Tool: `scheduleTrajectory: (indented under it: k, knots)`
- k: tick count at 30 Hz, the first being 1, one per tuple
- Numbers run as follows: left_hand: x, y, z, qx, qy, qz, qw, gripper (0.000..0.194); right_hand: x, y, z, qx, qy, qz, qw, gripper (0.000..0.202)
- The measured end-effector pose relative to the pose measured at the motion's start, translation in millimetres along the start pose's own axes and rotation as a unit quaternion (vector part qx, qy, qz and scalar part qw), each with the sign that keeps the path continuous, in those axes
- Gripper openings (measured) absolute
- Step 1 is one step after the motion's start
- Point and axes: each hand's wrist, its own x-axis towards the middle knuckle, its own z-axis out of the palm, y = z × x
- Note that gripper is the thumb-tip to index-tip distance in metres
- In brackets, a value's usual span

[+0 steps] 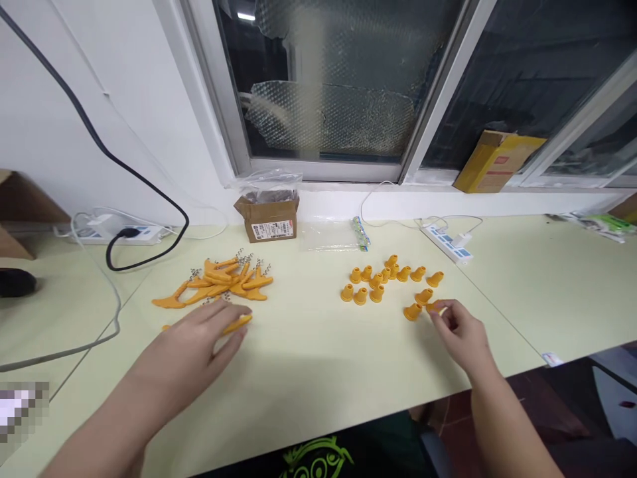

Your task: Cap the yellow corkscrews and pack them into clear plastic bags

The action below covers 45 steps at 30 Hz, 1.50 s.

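Note:
Several orange handle-like pieces with metal springs [219, 282] lie in a pile on the left part of the pale green table. Just in front of that pile, my left hand [204, 338] is closed around one orange handle piece [237, 324], whose ends show past the fingers. Several small orange cone-shaped caps [377, 279] stand spread over the table right of centre. At their near right edge, my right hand [460, 328] pinches one orange cap [434, 307], beside two others.
An open cardboard box [271, 219] and a clear plastic bag [331, 236] sit by the window wall. Power strips [448, 244] lie at the back right and back left [139, 234]. A black cable [144, 179] loops down at left, near a black mouse [17, 282].

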Motion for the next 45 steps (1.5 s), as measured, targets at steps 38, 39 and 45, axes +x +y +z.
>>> scheduleTrajectory:
  k: [38,39,45]
  knots:
    - [19.7,54.0,79.3,-0.014,-0.18,0.079,0.98,0.027,-36.6,-132.7,87.3,0.029,-0.346,-0.233,0.908,0.028]
    - [27.4,57.0,82.1,-0.006,-0.177,0.085,0.981,0.025,-32.1,-142.6,92.3,0.008,-0.343,-0.251,0.905,0.029]
    - [60.1,65.3,105.1,0.013,-0.143,0.151,0.978,0.021,-4.2,-186.2,123.9,-0.144,-0.331,-0.315,0.878,0.028]
